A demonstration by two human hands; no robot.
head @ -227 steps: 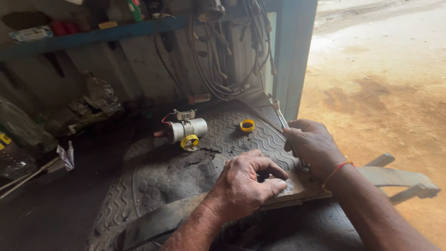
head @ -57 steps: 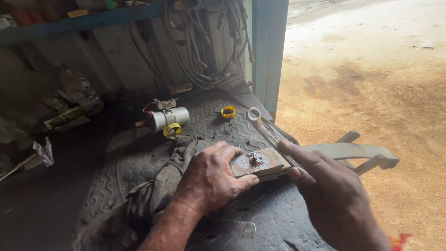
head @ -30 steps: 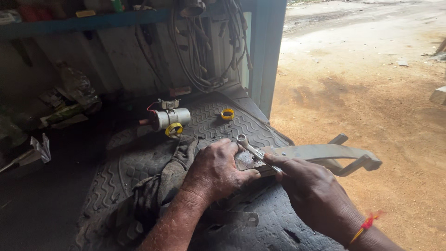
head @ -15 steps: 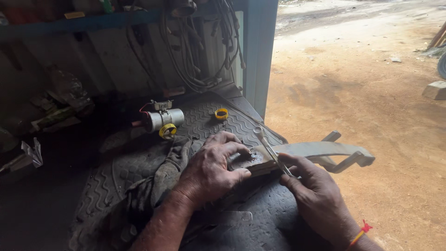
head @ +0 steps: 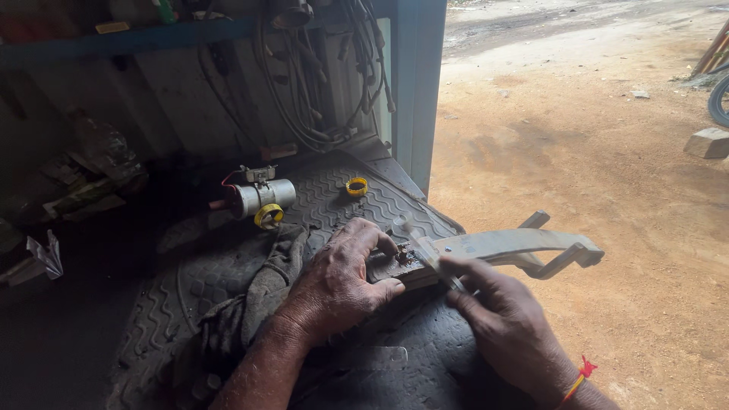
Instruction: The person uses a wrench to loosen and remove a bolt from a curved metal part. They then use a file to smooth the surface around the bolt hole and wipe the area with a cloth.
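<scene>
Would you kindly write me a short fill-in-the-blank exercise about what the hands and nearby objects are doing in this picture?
1. The left hand presses down on a small flat ____ part.
2. The right hand holds a slim metal ____ over that part.
3. The ring lying on the rubber mat is coloured ____.
4. The thread on the right wrist is ____.

Missing words: metal; spanner; yellow; red

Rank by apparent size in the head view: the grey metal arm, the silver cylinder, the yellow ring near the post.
1. Grey metal arm, by far the longest.
2. Silver cylinder, clearly shorter.
3. Yellow ring, smallest.
Cylinder and ring lie farther from the camera, so they look somewhat smaller, but the order holds.
</scene>
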